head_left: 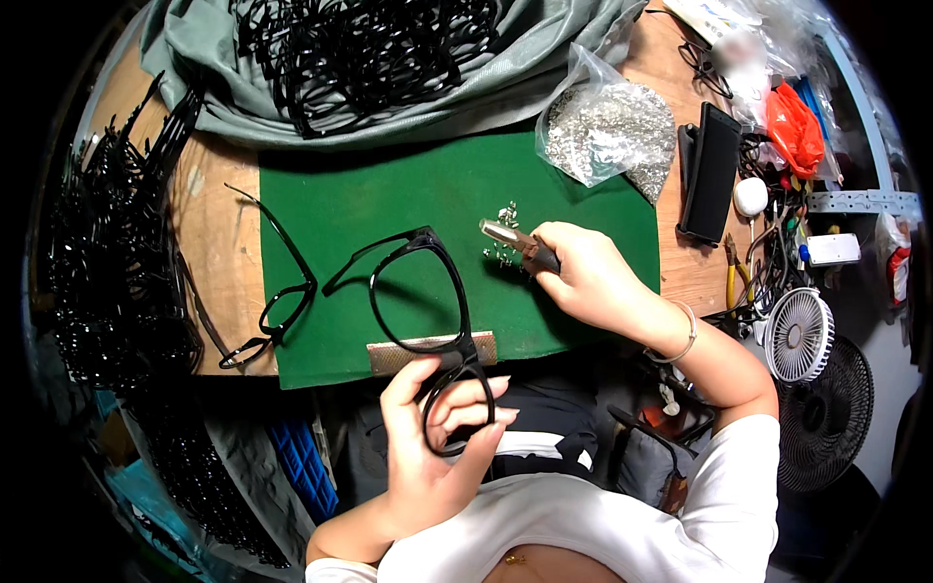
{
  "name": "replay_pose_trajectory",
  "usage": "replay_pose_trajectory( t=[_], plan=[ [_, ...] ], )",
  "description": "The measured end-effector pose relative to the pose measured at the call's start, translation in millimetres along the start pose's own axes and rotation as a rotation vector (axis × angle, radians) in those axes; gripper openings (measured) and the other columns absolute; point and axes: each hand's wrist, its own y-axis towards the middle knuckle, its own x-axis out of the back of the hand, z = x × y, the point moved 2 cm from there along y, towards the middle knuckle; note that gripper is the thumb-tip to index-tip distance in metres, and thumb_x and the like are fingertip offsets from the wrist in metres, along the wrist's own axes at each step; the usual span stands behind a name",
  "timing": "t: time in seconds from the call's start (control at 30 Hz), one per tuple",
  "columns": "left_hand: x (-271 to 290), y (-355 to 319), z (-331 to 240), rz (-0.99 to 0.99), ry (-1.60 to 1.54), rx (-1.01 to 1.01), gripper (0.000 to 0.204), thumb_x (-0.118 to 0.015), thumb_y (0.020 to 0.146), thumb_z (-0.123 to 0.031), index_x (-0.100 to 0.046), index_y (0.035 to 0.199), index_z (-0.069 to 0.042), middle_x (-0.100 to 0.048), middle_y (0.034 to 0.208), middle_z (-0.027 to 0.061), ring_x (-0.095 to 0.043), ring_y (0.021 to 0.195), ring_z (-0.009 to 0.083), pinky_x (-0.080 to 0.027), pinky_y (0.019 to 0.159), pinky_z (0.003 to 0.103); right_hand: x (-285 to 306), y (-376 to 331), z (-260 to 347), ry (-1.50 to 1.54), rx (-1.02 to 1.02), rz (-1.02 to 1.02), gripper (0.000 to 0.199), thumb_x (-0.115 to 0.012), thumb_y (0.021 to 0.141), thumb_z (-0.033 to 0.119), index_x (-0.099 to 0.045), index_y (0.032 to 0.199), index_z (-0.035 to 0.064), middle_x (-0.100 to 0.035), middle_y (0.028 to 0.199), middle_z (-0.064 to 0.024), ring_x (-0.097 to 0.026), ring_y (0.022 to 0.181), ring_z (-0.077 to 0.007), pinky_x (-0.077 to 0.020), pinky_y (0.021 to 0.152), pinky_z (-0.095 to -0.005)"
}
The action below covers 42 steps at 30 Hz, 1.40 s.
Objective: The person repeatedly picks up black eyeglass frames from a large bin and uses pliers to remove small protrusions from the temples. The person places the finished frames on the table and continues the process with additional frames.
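My left hand (413,471) is closed around one rim of a black eyeglass frame (464,303), near the table's front edge. The frame's other rim and one unfolded temple reach over the green mat (330,194); no lenses show in it. My right hand (595,277) grips what look like pliers (503,233), metal tip pointing left, the handles mostly hidden in the palm. Around that tip lie small silvery metal parts (507,214) on the mat. The pliers and the frame are apart. A second black eyeglass frame (313,286) rests at the mat's left edge.
Piles of black eyeglass frames lie on grey cloth (214,107) at the back and along the left. A clear bag (593,136) of tiny metal parts sits back right. Farther right are a black phone (712,170), yellow-handled pliers (732,277), cables and a white fan (799,335).
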Motion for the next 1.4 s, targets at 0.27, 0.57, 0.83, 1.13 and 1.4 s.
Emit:
replay_pose_trajectory(
  t=[0.27, 0.57, 0.83, 1.13, 1.4],
  plan=[
    [8, 5, -1, 0.031, -0.418, 0.286, 0.033, -0.050, 0.081, 0.005, -0.034, 0.108, -0.003, -0.049, 0.101, 0.0165, -0.057, 0.086, 0.0199, -0.044, 0.080, 0.032, -9, -1, 12, -0.197, 0.041, -0.028, 0.015, -0.058, 0.071, 0.008, -0.050, 0.080, -0.0006, -0.052, 0.076, -0.0163, -0.054, 0.073, -0.0337, -0.0441, 0.066, -0.0400],
    [-8, 7, 11, -0.061, -0.112, 0.163, 0.038, -0.048, 0.084, 0.004, -0.031, 0.117, 0.005, -0.054, 0.098, 0.0151, -0.060, 0.084, 0.0162, -0.048, 0.074, 0.025, 12, -37, 51, 0.513, -0.053, 0.014, 0.011, -0.058, 0.076, 0.007, -0.052, 0.081, -0.0011, -0.053, 0.074, -0.0137, -0.055, 0.067, -0.0235, -0.0438, 0.062, -0.0319],
    [-19, 10, 8, 0.009, 0.002, 0.109, 0.050, -0.045, 0.081, 0.011, -0.024, 0.125, 0.000, -0.050, 0.107, 0.0190, -0.060, 0.086, 0.0193, -0.049, 0.075, 0.027, -9, -47, 60, 1.049, -0.233, 0.005, 0.016, -0.054, 0.085, 0.016, -0.049, 0.085, 0.0007, -0.051, 0.068, -0.0018, -0.048, 0.062, -0.0050, -0.0412, 0.056, -0.0215],
    [-9, 12, -7, 0.070, -0.211, 0.272, 0.048, -0.047, 0.080, 0.010, -0.025, 0.123, 0.004, -0.051, 0.103, 0.0175, -0.057, 0.084, 0.0142, -0.050, 0.076, 0.026, 8, -37, 65, 1.264, -0.404, 0.374, 0.019, -0.057, 0.084, 0.021, -0.050, 0.084, 0.0030, -0.052, 0.067, -0.0002, -0.047, 0.061, -0.0056, -0.0384, 0.056, -0.0195],
    [-10, 9, -4, 0.100, -0.269, 0.148, 0.049, -0.046, 0.082, 0.006, -0.024, 0.126, 0.001, -0.051, 0.105, 0.0169, -0.058, 0.081, 0.0135, -0.048, 0.076, 0.026, 13, -34, 70, 1.304, -0.374, 0.344, 0.020, -0.059, 0.083, 0.020, -0.049, 0.084, 0.0029, -0.052, 0.071, -0.0007, -0.049, 0.061, -0.0065, -0.0410, 0.057, -0.0197]
  ],
)
